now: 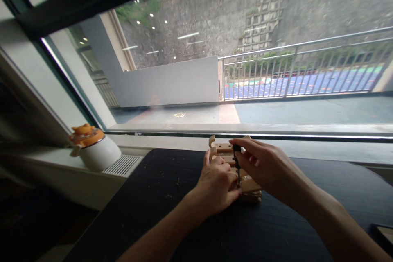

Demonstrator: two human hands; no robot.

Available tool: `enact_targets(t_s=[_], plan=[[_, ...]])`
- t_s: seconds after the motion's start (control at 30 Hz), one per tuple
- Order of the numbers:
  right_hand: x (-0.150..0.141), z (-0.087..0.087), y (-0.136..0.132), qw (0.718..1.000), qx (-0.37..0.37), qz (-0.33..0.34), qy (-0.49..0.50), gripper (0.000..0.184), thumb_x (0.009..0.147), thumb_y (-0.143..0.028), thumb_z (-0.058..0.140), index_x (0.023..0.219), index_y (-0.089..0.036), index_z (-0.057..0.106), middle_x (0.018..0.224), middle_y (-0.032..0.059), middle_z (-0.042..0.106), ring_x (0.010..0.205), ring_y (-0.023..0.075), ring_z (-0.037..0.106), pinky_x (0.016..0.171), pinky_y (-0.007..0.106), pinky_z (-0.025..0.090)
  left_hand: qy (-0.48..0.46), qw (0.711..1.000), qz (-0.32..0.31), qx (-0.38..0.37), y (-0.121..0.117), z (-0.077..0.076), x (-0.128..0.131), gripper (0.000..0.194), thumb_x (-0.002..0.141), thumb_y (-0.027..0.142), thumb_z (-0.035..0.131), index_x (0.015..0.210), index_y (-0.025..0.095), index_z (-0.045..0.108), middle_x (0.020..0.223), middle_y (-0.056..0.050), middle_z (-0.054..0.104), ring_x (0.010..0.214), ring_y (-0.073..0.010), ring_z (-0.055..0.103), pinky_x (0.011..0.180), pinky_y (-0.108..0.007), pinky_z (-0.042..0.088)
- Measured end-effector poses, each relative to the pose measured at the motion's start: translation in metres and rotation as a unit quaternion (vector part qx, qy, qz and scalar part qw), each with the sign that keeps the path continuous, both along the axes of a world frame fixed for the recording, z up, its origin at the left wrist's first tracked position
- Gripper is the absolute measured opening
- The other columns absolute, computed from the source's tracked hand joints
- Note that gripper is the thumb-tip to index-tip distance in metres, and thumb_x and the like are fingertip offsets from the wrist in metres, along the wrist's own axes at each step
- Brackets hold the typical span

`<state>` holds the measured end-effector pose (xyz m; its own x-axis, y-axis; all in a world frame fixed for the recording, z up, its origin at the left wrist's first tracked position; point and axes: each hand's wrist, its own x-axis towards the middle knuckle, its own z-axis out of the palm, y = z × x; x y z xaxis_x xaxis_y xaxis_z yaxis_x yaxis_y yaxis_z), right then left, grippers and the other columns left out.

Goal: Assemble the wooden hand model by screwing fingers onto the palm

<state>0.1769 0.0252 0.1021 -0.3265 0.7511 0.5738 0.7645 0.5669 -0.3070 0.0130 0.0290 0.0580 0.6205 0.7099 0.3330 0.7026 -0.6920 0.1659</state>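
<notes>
My right hand (pixel 260 161) grips the black handle of a screwdriver (pixel 236 156). Its thin shaft points down, close to upright, onto a small wooden assembly (pixel 251 186) of pale bars and blocks, some with holes. The tip meets the wood near my left fingertips; a screw under it is too small to make out. Spread across the left side of the assembly, my left hand (pixel 217 182) is closed on it and holds it against the dark table. A curved wooden part (pixel 212 141) sticks up at the far left of the assembly, which both hands partly hide.
The black table (pixel 147 225) stands against a window sill. On it lie a small screw-like piece (pixel 177 181) and wood crumbs. A white pot with an orange animal-shaped top (pixel 98 151) sits on the sill at left, beside a vent grille (pixel 124 164). A dark-edged object (pixel 382 233) shows at lower right.
</notes>
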Motion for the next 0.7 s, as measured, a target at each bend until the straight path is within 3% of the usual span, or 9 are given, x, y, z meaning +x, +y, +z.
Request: enact_targets(t_s=[0.4,0.7], plan=[[0.0028,0.0007,0.0027,0.996,-0.052,-0.003,0.072,0.017,0.083,-0.035,0.054,0.091,-0.021,0.061,0.064,-0.0017,0.066,0.053,0.0127,0.058,0.05,0.022,0.041,0.018,1.0,0.002,-0.005,0.002,0.0002,-0.0005,0.017,0.073,0.038,0.07,0.071,0.021,0.066,0.087,-0.002,0.065,0.1,-0.0237,0.053,0.11,-0.056,0.008],[0.0037,0.0007,0.0016,0.997,-0.044,0.026,0.055,0.03,0.086,-0.027,0.048,0.11,-0.023,0.065,0.071,-0.0003,0.068,0.056,0.0126,0.059,0.052,0.022,0.041,0.011,1.0,-0.001,0.011,0.0018,-0.0006,-0.0002,0.019,0.074,0.036,0.068,0.066,0.019,0.063,0.082,-0.001,0.063,0.095,-0.0218,0.053,0.11,-0.056,0.01]])
